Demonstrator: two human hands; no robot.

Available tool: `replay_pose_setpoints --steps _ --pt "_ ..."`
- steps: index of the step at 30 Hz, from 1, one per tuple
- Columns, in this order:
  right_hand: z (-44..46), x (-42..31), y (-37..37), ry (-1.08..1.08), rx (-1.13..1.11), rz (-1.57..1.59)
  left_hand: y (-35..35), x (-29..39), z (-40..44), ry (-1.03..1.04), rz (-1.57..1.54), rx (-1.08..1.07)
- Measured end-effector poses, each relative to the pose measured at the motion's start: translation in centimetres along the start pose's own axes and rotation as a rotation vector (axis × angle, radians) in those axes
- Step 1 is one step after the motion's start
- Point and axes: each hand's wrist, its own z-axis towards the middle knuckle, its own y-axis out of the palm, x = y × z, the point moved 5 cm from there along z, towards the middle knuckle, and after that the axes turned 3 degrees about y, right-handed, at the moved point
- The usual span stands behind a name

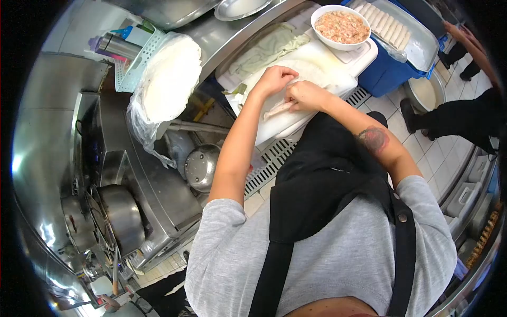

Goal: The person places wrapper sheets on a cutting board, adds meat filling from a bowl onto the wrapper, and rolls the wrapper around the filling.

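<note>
- Steel counters, pots and a tiled floor (422, 138) surround the work; another person's dark trousers (465, 113) show at the right.
- White cutting board (346, 79) under both hands, with a thin pale sheet (308, 70) spread across it.
- The pale roll (279, 109) lies towards the board's near left part, by the edge closest to the apron (322, 179).
- Right hand (308, 96): fingers curled in, pinching the roll at its right end.
- Left hand (274, 80): bent over the sheet, fingertips drawn together; whether they grip it, I cannot tell.
- To handle it well, I would keep finger pressure light and even along the roll, since a sheet that thin could tear; snug, square ends should keep the filling in.
- Bowl (342, 46) of pinkish mince (342, 26) at the far right corner, close enough to reach without dragging a sleeve over the sheet.
- Finished-looking rolls (384, 24) sit side by side in the tray (424, 64) beyond; that spacing looks worth matching.
- Stacked white rounds (171, 79) rest on plastic at the left; best kept covered, I'd judge, against drying.
- Brands and writing: a small mark on the apron is too small to read; no legible label elsewhere.
</note>
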Motion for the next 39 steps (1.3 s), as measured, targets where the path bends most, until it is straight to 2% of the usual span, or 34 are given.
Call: replay_pose_setpoints --steps 3,6,10,13,16,19,22,26,28,30,34,39 --pt "0.1 -1.4 0.1 -0.127 0.121 0.010 0.3 -1.0 0.8 -0.006 -0.020 -0.013" --pt "0.0 -2.2 0.5 -0.102 0.144 0.005 0.2 -0.2 0.2 -0.045 -0.053 -0.012" --pt "0.5 -2.6 0.4 -0.048 0.016 0.018 0.3 -1.0 0.6 -0.049 -0.070 -0.037" --pt "0.5 -3.1 1.9 -0.094 0.162 -0.064 0.1 -0.1 0.2 -0.049 -0.051 -0.033" --pt "0.1 -3.1 1.3 -0.052 0.108 -0.047 0.2 -0.5 0.0 -0.023 -0.077 -0.034" --pt "-1.8 -1.3 -1.1 -0.055 0.219 -0.047 -0.1 -0.3 -1.8 0.126 -0.072 0.150" --pt "-4.5 2.8 -3.9 -0.052 0.181 -0.041 -0.4 3.2 -7.1 0.206 0.117 0.468" --pt "-6.3 4.4 -3.8 -0.070 0.245 -0.005 3.8 5.5 -9.8 0.139 0.166 0.447" --pt "-6.4 4.5 -3.6 -0.084 0.287 -0.015 5.3 7.4 -10.5 0.200 0.323 0.509" --pt "-6.8 4.3 -3.1 -0.102 0.363 -0.048 6.4 7.5 -10.4 0.173 0.343 0.545" --pt "-6.9 3.9 -3.2 -0.110 0.365 -0.053 7.3 7.4 -10.3 0.209 0.396 0.602" --pt "-5.6 1.4 -3.4 -0.095 0.347 -0.133 7.2 7.2 -9.5 0.156 0.393 0.550"
